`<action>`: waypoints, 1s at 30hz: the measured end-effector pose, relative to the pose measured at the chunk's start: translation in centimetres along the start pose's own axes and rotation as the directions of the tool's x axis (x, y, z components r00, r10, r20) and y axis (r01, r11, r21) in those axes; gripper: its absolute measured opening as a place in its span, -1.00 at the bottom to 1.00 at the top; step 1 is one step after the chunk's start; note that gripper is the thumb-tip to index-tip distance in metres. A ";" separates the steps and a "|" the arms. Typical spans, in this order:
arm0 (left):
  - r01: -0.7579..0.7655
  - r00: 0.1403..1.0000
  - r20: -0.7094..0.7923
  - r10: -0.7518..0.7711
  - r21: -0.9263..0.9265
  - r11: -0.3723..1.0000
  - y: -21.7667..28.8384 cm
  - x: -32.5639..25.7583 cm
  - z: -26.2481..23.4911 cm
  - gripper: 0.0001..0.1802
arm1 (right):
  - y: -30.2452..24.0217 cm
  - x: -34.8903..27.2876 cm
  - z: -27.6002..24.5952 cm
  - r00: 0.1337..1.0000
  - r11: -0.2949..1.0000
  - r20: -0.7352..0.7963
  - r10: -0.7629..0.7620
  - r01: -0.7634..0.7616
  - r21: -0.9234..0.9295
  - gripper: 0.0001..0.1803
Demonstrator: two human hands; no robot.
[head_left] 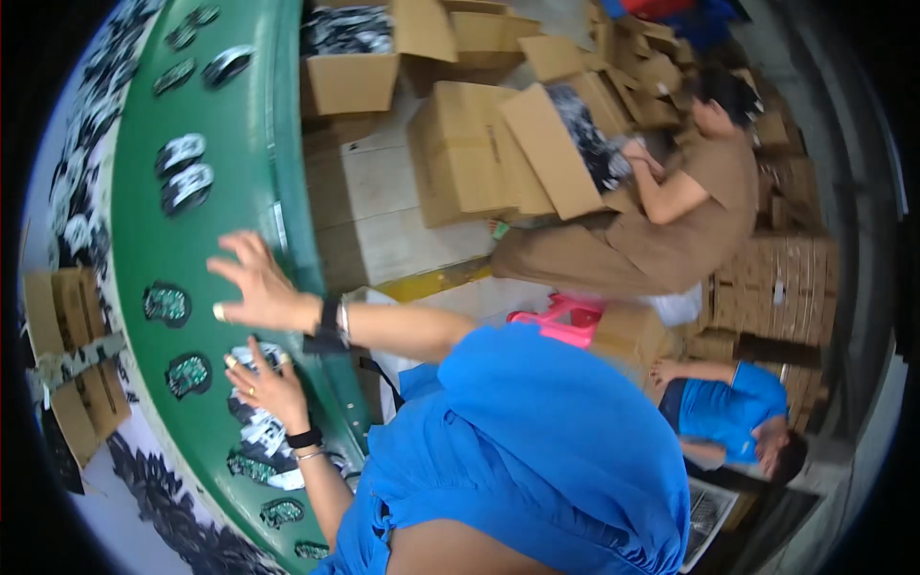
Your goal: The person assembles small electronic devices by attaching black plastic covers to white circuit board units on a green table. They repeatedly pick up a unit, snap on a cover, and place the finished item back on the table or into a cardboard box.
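Green conveyor belt (235, 120), cartons (460, 144) alongside. Head view: right hand (261, 292) splayed, nothing held, above belt; left hand (273, 391) fingers spread over black-and-white packs (265, 433) on belt, contact unclear. Packs likely light, flexible, slick; best pinched at edges.

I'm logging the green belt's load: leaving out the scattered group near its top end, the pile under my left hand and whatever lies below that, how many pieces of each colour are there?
Black-and-white patterned pieces: 2
Green-and-black patterned pieces: 2
Total: 4
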State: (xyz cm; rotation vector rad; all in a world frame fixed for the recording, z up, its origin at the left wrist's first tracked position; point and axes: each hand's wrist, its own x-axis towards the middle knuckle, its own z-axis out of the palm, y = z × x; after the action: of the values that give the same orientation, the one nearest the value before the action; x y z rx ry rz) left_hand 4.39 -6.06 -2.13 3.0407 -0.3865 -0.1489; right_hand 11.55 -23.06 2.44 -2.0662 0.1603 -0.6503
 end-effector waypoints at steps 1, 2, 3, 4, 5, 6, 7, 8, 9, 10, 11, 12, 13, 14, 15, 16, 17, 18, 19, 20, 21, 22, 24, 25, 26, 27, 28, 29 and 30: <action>-0.032 0.998 -0.046 0.033 0.015 0.999 -0.1 0.0 0.3 -0.26 | -1.2 -2.5 -2.4 1.000 0.998 0.015 0.020 -0.021 0.052 -0.38; -0.083 0.989 -0.125 0.080 -0.015 0.996 -0.1 0.0 0.7 -0.28 | -1.5 -5.4 -4.9 0.999 1.000 0.039 0.025 -0.025 -0.003 -0.39; -0.082 0.991 -0.109 0.079 -0.021 0.996 -0.1 0.2 0.8 -0.29 | -1.3 -8.7 -7.2 0.997 0.998 0.064 0.035 -0.032 -0.055 -0.39; -0.067 0.993 -0.099 0.067 0.003 0.998 -0.5 0.6 1.1 -0.29 | -1.3 -11.6 -9.3 0.996 0.997 0.058 0.067 -0.064 -0.047 -0.41; -0.050 0.995 -0.087 0.052 0.025 0.998 -0.8 0.8 1.4 -0.28 | -1.1 -14.7 -11.6 0.994 0.994 0.054 0.100 -0.098 -0.039 -0.43; -0.059 0.994 -0.093 0.062 0.035 0.998 -0.7 0.9 1.3 -0.28 | -0.5 -17.8 -14.0 0.982 0.983 0.065 0.179 -0.175 -0.057 -0.47; -0.069 0.991 -0.110 0.074 0.045 0.997 -1.2 1.2 1.5 -0.27 | 0.0 -20.6 -16.2 0.965 0.967 0.074 0.252 -0.247 -0.069 -0.50; -0.065 0.991 -0.116 0.072 0.060 0.996 -1.2 1.6 1.7 -0.27 | 0.3 -23.6 -18.4 0.944 0.939 0.024 0.329 -0.324 -0.119 -0.53; -0.060 0.990 -0.125 0.070 0.080 0.995 -1.3 1.9 1.8 -0.27 | 0.4 -26.1 -20.4 0.915 0.903 -0.031 0.402 -0.402 -0.154 -0.55; -0.068 0.988 -0.135 0.081 0.094 0.993 -1.8 2.2 1.9 -0.27 | 0.5 -28.0 -22.2 0.890 0.875 -0.065 0.452 -0.456 -0.161 -0.56; -0.090 0.986 -0.130 0.103 0.106 0.990 -2.2 2.5 2.4 -0.27 | 0.3 -30.0 -24.0 0.851 0.834 -0.106 0.514 -0.525 -0.168 -0.56; -0.100 0.983 -0.142 0.112 0.091 0.991 -2.7 2.7 2.7 -0.26 | 0.0 -32.0 -25.2 0.805 0.789 -0.143 0.575 -0.593 -0.164 -0.57; -0.096 0.987 -0.121 0.107 0.095 0.991 -3.1 3.0 3.1 -0.27 | 0.0 -33.9 -25.9 0.778 0.770 -0.215 0.591 -0.623 -0.136 -0.58; -0.083 0.988 -0.118 0.096 0.110 0.990 -3.5 3.4 3.8 -0.28 | 0.2 -35.4 -26.5 0.750 0.757 -0.280 0.599 -0.645 -0.107 -0.59; -0.070 0.995 -0.057 0.077 0.124 0.990 -3.7 4.0 3.9 -0.26 | 0.1 -36.8 -26.8 0.720 0.746 -0.339 0.605 -0.661 -0.074 -0.60; -0.056 0.997 -0.042 0.063 0.138 0.989 -4.3 4.8 3.7 -0.23 | -0.3 -37.7 -27.0 0.705 0.743 -0.402 0.584 -0.664 -0.086 -0.61; -0.056 0.998 -0.012 0.058 0.150 0.987 -4.2 5.2 3.8 -0.20 | -0.8 -39.2 -27.4 0.666 0.710 -0.404 0.627 -0.702 -0.054 -0.61; -0.037 0.999 0.028 0.033 0.164 0.986 -3.8 5.3 3.5 -0.17 | -1.1 -40.6 -27.7 0.630 0.679 -0.398 0.666 -0.733 -0.024 -0.61; -0.017 0.998 0.067 0.005 0.182 0.983 -3.5 5.5 3.1 -0.14 | -1.3 -42.0 -27.9 0.595 0.648 -0.388 0.703 -0.761 0.007 -0.61; 0.030 0.997 0.070 -0.042 0.160 0.987 -4.0 6.2 2.7 -0.09 | -1.3 -42.9 -28.3 0.580 0.641 -0.387 0.717 -0.767 0.039 -0.61; 0.084 0.993 0.077 -0.094 0.122 0.989 -3.8 6.4 2.7 -0.05 | -1.5 -44.1 -28.9 0.560 0.627 -0.393 0.729 -0.777 0.056 -0.61; 0.074 0.995 0.067 -0.080 0.091 0.993 -3.8 6.6 2.7 -0.04 | -1.7 -45.4 -29.7 0.542 0.614 -0.397 0.741 -0.786 0.072 -0.61; 0.034 0.998 0.053 -0.036 0.041 0.999 -1.7 6.0 1.9 0.03 | 0.2 -51.0 -30.8 0.308 0.555 -0.534 0.787 -0.731 0.397 -0.64; 0.006 0.998 0.056 -0.004 -0.032 0.999 -1.5 6.1 1.0 0.04 | 1.2 -52.9 -32.0 0.205 0.541 -0.560 0.803 -0.646 0.538 -0.65; -0.021 0.998 0.052 0.027 -0.107 0.994 -1.8 6.5 0.2 0.05 | 1.2 -54.2 -34.0 0.104 0.568 -0.670 0.735 -0.634 0.525 -0.68; -0.048 0.997 0.052 0.059 -0.181 0.982 -1.5 6.6 -0.5 0.07 | 0.7 -55.9 -36.7 -0.003 0.590 -0.760 0.649 -0.629 0.506 -0.71; -0.071 0.996 0.034 0.085 -0.282 0.957 1.1 4.7 -3.1 0.06 | -0.7 -57.4 -40.4 -0.134 0.468 -0.707 0.694 -0.663 0.585 -0.77; -0.081 0.994 0.017 0.104 -0.514 0.854 1.3 4.3 -3.1 -0.01 | 0.4 -60.6 -43.1 -0.245 0.525 -0.670 0.701 -0.458 0.717 -0.74; -0.074 0.993 0.028 0.115 -0.605 0.792 2.2 3.6 -3.6 -0.08 | 1.3 -62.9 -46.1 -0.323 0.623 -0.699 0.638 -0.319 0.715 -0.68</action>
State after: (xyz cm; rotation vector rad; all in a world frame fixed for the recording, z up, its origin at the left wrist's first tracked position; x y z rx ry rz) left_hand 7.72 -8.92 1.32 2.3789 -0.3999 -0.2992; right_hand -65.13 -35.91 -3.26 -0.5367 1.7095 -1.3737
